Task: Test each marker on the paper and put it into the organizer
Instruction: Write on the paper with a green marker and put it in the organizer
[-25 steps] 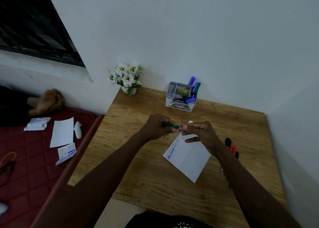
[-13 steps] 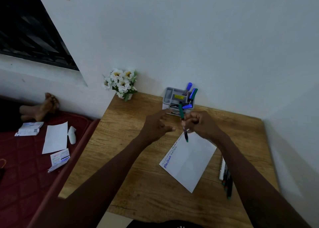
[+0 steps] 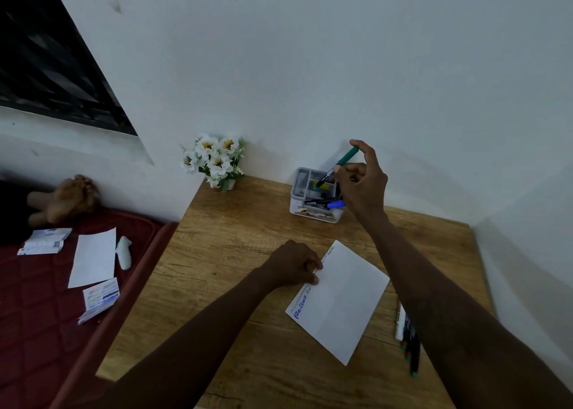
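At the far left, a dark window [image 3: 46, 67] was seen above a red mattress [image 3: 37, 331]. The bare feet [image 3: 62, 198] of another person were laid on the mattress near the wall. In front of them were spread a folded leaflet [image 3: 45, 241], a white sheet [image 3: 93, 261], a small white object [image 3: 124, 252] and a second leaflet [image 3: 100, 297]. A small pot of white flowers [image 3: 217, 160] was placed on the far left corner of the wooden table [image 3: 232, 284], against the wall.

The left hand [image 3: 294, 264] was rested on the table with its fingers curled into a loose fist. Its fingertips and thumb were laid on the left edge of the paper [image 3: 341, 300], and nothing was enclosed by them. Some blue and dark handwriting was visible along that edge.

The organizer [image 3: 316, 196], grey and white, was set at the far edge of the table. Black and blue markers were laid across its front compartment. Its right part was hidden by the right hand [image 3: 362, 185]. The green marker [image 3: 339, 165] was pinched by this hand between the thumb and the fingers, with the index finger stretched over its upper end. The marker was held tilted, its lower end pointed down into the back of the organizer. Whether it touched anything inside could not be told.

Near the right edge of the table, a few more markers [image 3: 407, 337] were lying, partly covered by the right forearm.
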The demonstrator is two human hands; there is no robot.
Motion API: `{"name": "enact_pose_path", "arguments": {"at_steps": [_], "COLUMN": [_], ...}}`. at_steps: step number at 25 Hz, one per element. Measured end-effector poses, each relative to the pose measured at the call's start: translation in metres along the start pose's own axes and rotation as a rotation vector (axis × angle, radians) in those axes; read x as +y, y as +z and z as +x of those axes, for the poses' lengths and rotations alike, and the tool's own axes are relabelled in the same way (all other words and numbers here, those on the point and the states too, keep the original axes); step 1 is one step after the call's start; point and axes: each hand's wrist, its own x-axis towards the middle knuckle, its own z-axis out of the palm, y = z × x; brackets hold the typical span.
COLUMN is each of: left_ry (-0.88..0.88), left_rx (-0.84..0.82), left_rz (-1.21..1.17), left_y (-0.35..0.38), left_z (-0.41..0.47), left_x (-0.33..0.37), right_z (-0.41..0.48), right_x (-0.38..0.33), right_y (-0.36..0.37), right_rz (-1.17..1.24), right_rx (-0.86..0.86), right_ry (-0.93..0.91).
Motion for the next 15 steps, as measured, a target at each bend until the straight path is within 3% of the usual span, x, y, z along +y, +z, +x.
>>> {"name": "enact_pose_path", "arguments": {"at_steps": [6,15], "left_ry": [-0.016,-0.018], "left_rx": [-0.016,-0.037], "left_rz": [-0.047,-0.072], "left_y": [-0.003,-0.005], "left_z": [0.004,0.006], "left_x": [-0.003,-0.005], "right_z": [0.005,0.010], "right_x": [0.014,0.014], "right_y": [0.010,0.014], "right_rz": [-0.107,-0.071], "right_rx": [0.005,0.102], "right_ry": [-0.051,-0.045]}}
